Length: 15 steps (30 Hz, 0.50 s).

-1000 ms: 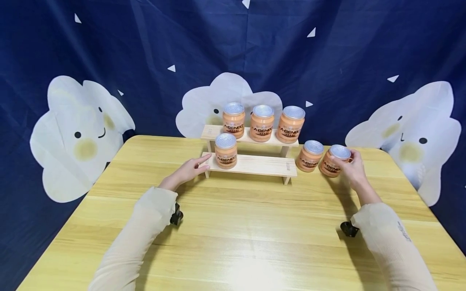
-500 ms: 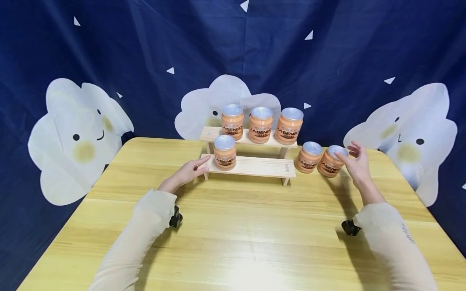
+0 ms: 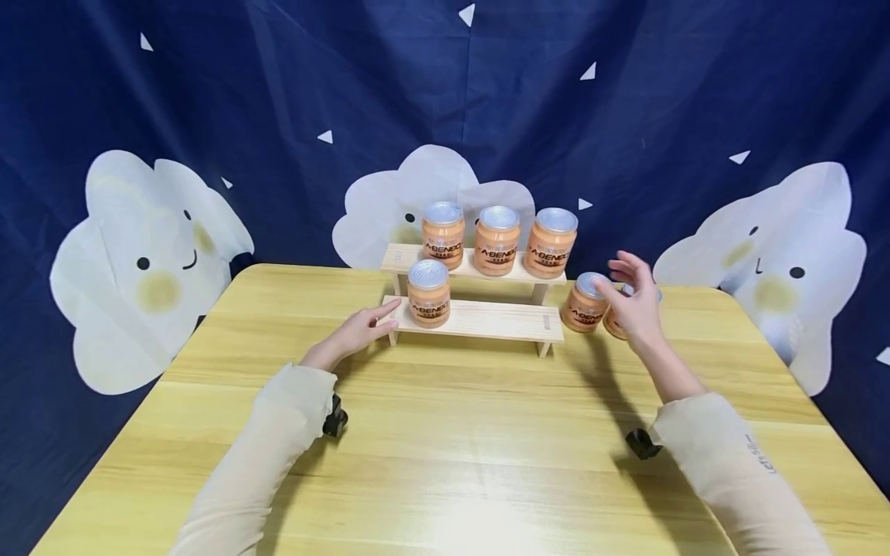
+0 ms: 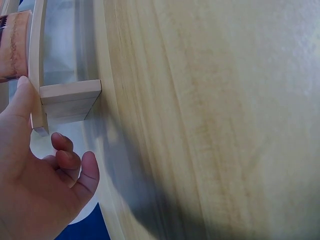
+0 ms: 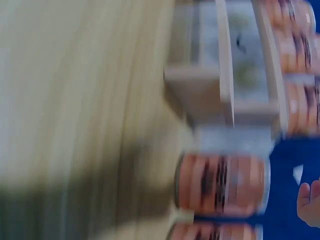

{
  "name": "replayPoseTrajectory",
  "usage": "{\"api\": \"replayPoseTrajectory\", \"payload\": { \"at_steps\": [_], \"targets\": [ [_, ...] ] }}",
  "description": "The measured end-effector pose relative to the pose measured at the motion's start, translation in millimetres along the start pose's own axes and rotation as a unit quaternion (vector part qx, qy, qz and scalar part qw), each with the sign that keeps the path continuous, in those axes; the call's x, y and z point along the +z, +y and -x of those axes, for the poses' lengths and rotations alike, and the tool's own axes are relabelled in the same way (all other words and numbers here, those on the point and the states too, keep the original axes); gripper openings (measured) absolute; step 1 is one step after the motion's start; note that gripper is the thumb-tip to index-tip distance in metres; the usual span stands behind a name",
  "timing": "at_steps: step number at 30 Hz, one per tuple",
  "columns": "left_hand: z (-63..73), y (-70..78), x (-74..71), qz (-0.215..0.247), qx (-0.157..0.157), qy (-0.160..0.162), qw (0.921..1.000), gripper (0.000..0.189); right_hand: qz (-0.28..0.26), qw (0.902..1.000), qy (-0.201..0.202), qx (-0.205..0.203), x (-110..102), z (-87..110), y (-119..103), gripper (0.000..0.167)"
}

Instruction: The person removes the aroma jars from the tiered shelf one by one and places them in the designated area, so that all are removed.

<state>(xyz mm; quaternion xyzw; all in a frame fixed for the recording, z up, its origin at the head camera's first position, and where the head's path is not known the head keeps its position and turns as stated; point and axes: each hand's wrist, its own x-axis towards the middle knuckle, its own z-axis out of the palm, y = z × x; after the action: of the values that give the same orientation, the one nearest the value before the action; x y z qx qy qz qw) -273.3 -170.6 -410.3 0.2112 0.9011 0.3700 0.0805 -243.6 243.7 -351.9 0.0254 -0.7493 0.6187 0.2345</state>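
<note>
Fingers relaxed, the left hand (image 3: 353,330) touches the lower shelf (image 3: 494,318), apparently steadying it, as the right hand (image 3: 638,305), grasping nothing, hovers by two jars (image 3: 581,310).

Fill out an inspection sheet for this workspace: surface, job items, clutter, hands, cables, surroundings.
Surface: wood-grain table, bright glare toward the near edge.
Job items: three upright jars on the upper shelf; one jar toward the left of the lower shelf; two table jars right of the shelves, the farther-right one partly hidden.
Clutter: nothing seen.
Left hand: at the lower shelf's left end, appears to touch it.
Right hand: by the table jars, contact unclear.
Cables: nothing seen.
Surroundings: dark blue backdrop with cloud faces.
</note>
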Motion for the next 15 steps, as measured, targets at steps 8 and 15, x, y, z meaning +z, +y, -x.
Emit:
{"api": "replayPoseTrajectory", "payload": {
  "at_steps": [8, 15],
  "targets": [
    [-0.8, 2.6, -1.6, 0.007, -0.003, -0.004, 1.0000, 0.053, -0.020, 0.9921, -0.123, 0.015, 54.5, 17.5, -0.1, 0.054],
    [-0.7, 1.2, -0.6, 0.013, 0.000, -0.005, 0.9999, 0.053, -0.025, 0.9830, -0.180, 0.031, 96.3, 26.6, -0.5, 0.059]
  ]
}}
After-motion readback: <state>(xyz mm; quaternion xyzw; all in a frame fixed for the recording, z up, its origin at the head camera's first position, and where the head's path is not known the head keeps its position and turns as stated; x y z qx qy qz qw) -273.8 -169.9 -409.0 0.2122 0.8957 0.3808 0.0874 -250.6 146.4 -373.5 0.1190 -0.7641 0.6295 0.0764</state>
